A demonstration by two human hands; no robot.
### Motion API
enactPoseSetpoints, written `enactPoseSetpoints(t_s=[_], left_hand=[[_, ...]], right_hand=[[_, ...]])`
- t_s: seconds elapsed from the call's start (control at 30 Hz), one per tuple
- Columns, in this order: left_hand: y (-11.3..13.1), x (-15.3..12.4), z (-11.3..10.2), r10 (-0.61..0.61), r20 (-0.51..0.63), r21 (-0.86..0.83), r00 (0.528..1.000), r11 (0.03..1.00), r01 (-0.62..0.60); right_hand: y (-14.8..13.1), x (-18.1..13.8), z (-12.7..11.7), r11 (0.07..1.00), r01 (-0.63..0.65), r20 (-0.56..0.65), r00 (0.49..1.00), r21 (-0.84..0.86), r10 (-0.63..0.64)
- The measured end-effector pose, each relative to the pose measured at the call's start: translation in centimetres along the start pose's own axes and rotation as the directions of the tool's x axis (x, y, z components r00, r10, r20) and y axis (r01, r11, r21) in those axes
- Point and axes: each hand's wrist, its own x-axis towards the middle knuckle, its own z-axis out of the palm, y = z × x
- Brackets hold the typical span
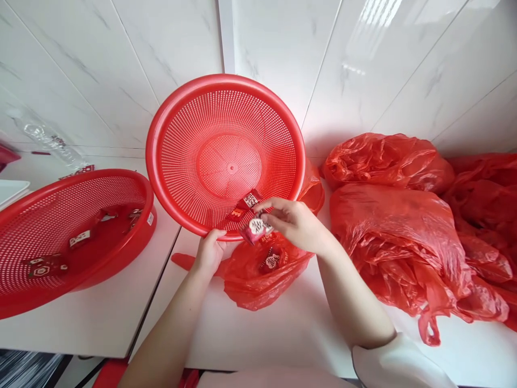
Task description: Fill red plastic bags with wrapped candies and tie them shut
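Observation:
A red plastic colander basket [228, 81] is tilted toward me, its near rim lowered over an open red plastic bag [258, 288]. My left hand [210, 250] grips that near rim, thumb on the inside. At the rim's right, my right hand [297, 223] is closed on a small printed packet [257, 227] with white and dark red wrapping. Another dark red packet [250, 199] lies just inside the basket beside my fingers. Inside the bag sits a further packet [272, 261], partly covered by the thin plastic.
A second red basket [117, 269] with several packets stands at the left. Filled red plastic bags [396, 226] are heaped at the right. A clear plastic bottle [52, 140] lies by the tiled wall. A dark gap [155, 293] parts two white tabletops.

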Motion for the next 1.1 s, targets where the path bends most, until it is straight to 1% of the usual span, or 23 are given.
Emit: enactPoseSetpoints(t_s=[0.03,0.07,0.1,0.13,0.17,0.2,0.23,0.27,0.33,0.43,0.5,0.6,0.7,0.8,0.9,0.93,0.97,1.0,1.03,1.1], left_hand=[[0.0,0.0,0.0,0.008,0.003,0.006,1.000,1.000,-0.008],[0.0,0.0,0.0,0.023,0.000,0.011,1.000,1.000,-0.023],[0.0,0.0,0.0,0.038,-0.004,0.015,0.999,0.999,-0.038],[-0.1,-0.1,0.0,0.052,-0.003,0.020,0.999,0.998,-0.052],[-0.2,-0.2,0.1,0.060,0.004,0.026,0.998,0.998,-0.061],[-0.3,-0.3,0.1,0.064,0.017,0.035,0.998,0.997,-0.064],[-0.4,-0.4,0.1,0.060,0.037,0.043,0.997,0.997,-0.062],[-0.6,-0.6,0.1,0.053,0.057,0.051,0.997,0.997,-0.056],[-1.0,-0.7,0.0,0.021,0.085,0.066,0.996,0.997,-0.027],[-1.6,-0.4,-0.5,-0.028,0.061,0.088,0.998,0.996,0.023],[-1.6,0.0,-0.9,-0.015,0.030,0.097,0.999,0.995,0.012],[-1.4,0.7,-1.2,0.017,0.025,0.103,1.000,0.994,-0.019],[-1.0,1.1,-1.3,-0.008,0.013,0.087,1.000,0.996,0.007],[-0.8,1.0,-1.2,0.001,0.015,0.051,1.000,0.999,-0.002],[-0.9,0.9,-1.1,0.017,0.029,0.043,0.999,0.999,-0.018],[-0.9,0.8,-1.1,0.019,0.023,0.044,1.000,0.999,-0.020],[-0.9,0.8,-1.1,0.018,0.014,0.045,1.000,0.999,-0.019],[-0.8,0.8,-1.1,0.013,0.005,0.047,1.000,0.999,-0.013],[-0.8,0.7,-1.0,0.009,-0.005,0.049,1.000,0.999,-0.008],[-0.7,0.6,-0.9,0.011,-0.026,0.060,1.000,0.998,-0.009]], right_hand=[[0.0,-0.2,-0.4,0.986,-0.002,0.064,0.998,-0.164,0.013],[0.1,-0.3,-0.7,0.946,-0.013,0.103,0.993,-0.322,0.049],[0.2,-0.3,-0.8,0.891,-0.032,0.106,0.990,-0.453,0.090],[0.4,-0.2,-0.7,0.836,-0.056,0.075,0.990,-0.545,0.116],[0.6,0.1,-0.4,0.799,-0.074,0.029,0.993,-0.597,0.114],[0.9,0.4,0.1,0.787,-0.072,-0.009,0.996,-0.613,0.084],[1.2,0.8,0.8,0.798,-0.041,-0.027,0.999,-0.601,0.031],[1.6,1.3,1.7,0.819,0.012,-0.018,0.999,-0.573,-0.027],[2.3,2.1,3.6,0.838,0.117,0.045,0.993,-0.533,-0.110],[3.0,2.5,5.7,0.826,0.212,0.164,0.975,-0.523,-0.147],[3.2,2.3,6.1,0.824,0.274,0.221,0.958,-0.495,-0.185],[3.1,2.0,5.5,0.835,0.349,0.278,0.928,-0.425,-0.246],[3.4,2.3,4.7,0.863,0.339,0.257,0.932,-0.375,-0.255],[3.9,3.0,3.8,0.918,0.298,0.179,0.950,-0.260,-0.258],[4.2,3.2,2.2,0.971,0.213,0.077,0.976,-0.113,-0.205],[4.1,3.1,1.5,0.980,0.186,0.064,0.981,-0.067,-0.182],[4.0,2.8,0.7,0.987,0.162,0.083,0.984,-0.021,-0.159],[3.9,2.5,-0.1,0.990,0.137,0.137,0.981,0.026,-0.140],[3.8,2.2,-0.8,0.992,0.112,0.219,0.968,0.065,-0.124],[3.8,1.6,-2.0,0.994,0.065,0.406,0.909,0.087,-0.095]])
